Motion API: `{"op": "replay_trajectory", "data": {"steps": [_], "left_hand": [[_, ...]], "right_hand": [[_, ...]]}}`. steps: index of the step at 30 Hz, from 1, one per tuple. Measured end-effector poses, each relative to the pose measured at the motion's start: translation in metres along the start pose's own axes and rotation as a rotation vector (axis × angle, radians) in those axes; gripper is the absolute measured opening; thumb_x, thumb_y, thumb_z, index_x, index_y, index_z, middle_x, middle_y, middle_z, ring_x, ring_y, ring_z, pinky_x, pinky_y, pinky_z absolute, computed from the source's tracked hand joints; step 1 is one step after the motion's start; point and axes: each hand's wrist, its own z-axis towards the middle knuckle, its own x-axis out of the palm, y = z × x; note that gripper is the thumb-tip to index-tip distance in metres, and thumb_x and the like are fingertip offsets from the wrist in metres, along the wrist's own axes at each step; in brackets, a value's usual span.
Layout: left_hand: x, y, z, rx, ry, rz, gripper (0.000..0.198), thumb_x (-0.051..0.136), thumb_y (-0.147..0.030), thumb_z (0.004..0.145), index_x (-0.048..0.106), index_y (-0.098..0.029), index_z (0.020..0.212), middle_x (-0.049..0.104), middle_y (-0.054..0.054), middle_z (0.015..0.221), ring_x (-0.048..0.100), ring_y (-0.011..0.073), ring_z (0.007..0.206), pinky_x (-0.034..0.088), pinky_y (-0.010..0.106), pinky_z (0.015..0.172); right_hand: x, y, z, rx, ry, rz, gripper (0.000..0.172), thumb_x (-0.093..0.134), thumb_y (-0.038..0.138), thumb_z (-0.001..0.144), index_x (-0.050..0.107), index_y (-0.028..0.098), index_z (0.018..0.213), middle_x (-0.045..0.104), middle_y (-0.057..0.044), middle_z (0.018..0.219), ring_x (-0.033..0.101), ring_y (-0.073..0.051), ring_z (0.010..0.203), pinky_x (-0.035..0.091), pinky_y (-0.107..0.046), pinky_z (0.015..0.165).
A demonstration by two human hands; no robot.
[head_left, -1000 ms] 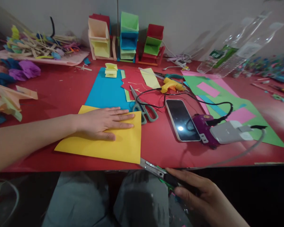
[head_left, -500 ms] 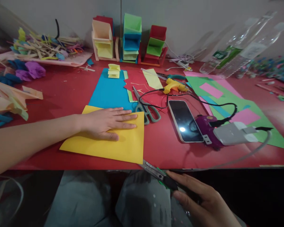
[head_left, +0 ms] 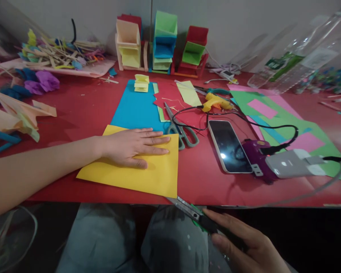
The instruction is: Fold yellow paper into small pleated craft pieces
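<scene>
The left hand (head_left: 127, 148), fingers spread, gripping nothing, lies flat on yellow paper (head_left: 159, 177) on the counter (head_left: 196, 185). The right hand (head_left: 248, 242) wraps its fingers round a knife (head_left: 199, 217), blade at the paper's corner. White writing on a bottle label (head_left: 273, 64) is unreadably small.

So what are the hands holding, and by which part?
The right hand holds a cutter knife by its black handle. The left hand grips nothing: it lies flat on the yellow paper.
</scene>
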Motion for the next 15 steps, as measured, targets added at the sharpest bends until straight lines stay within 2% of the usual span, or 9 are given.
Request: {"op": "replay_trajectory", "data": {"steps": [15], "left_hand": [[0.0005,0.0013,0.0005,-0.002,-0.019,-0.053,0.059,0.034,-0.052,0.086,0.019,-0.031,0.138,0.004,-0.004,0.148,0.003,0.022,0.135,0.003,0.038,0.109]], "right_hand": [[0.0072,0.0078,0.0016,-0.024,-0.055,0.013,0.031,0.062,0.037,0.072,0.067,0.03,0.102,0.069,-0.003,0.101,0.065,-0.022,0.092,0.054,-0.025,0.076]]}}
